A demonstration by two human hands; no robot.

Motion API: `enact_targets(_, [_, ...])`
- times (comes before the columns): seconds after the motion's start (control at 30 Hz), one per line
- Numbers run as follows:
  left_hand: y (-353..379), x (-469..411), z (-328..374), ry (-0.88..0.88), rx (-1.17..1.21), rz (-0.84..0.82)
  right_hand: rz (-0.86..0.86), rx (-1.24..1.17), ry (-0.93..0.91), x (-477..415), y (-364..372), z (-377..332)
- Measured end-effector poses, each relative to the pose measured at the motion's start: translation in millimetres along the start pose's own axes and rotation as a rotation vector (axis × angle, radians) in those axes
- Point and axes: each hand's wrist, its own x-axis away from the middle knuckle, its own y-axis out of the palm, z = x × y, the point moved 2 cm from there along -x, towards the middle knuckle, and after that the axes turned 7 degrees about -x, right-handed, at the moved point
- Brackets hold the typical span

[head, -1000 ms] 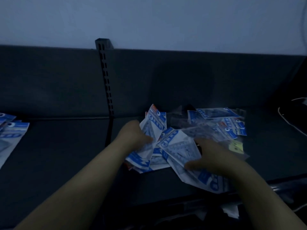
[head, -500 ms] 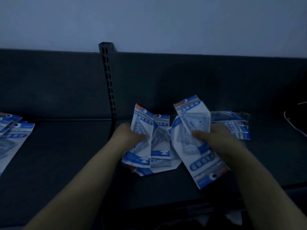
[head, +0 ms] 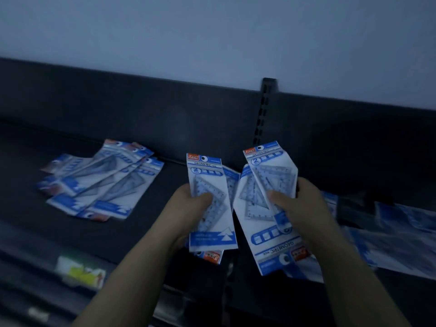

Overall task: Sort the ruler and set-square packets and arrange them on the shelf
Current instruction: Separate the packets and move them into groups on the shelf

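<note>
The packets point(head: 210, 204) are fanning out above the shelf point(head: 153, 232), one bunch per hand, with the left hand point(head: 188, 208) and right hand point(head: 297, 208) fingers point(head: 278, 197) clamping them. The slick wrappers are probably slipping against each other, so one may be dropping onto the pile point(head: 101, 182) lying further left.

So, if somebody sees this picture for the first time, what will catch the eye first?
Most likely the blue-and-white packets held up in the middle: the left hand grips the left bunch, and the right hand grips the right bunch, with one packet in it upside down. Next comes the fanned pile of similar packets lying on the dark shelf at the left.
</note>
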Motion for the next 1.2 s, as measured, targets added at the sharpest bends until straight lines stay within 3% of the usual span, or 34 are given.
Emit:
enact_targets(0.3, [-130,4,-30,-0.063,0.031,0.249,-0.145,0.017,-0.05,0,138,-29])
enact_targets(0.67, [-282,-29,-63,-0.07,-0.031,0.224,-0.107,0.018,-0.017,-2,296,-43])
enact_targets(0.93, [-317,-82,-58,-0.013,-0.187,0.191,-0.011,0.065,0.012,-22,337,-40])
enact_targets(1.2, [-319,-125,-53,0.037,-0.401,0.185,-0.033,0.203,0.043,-47,345,-33])
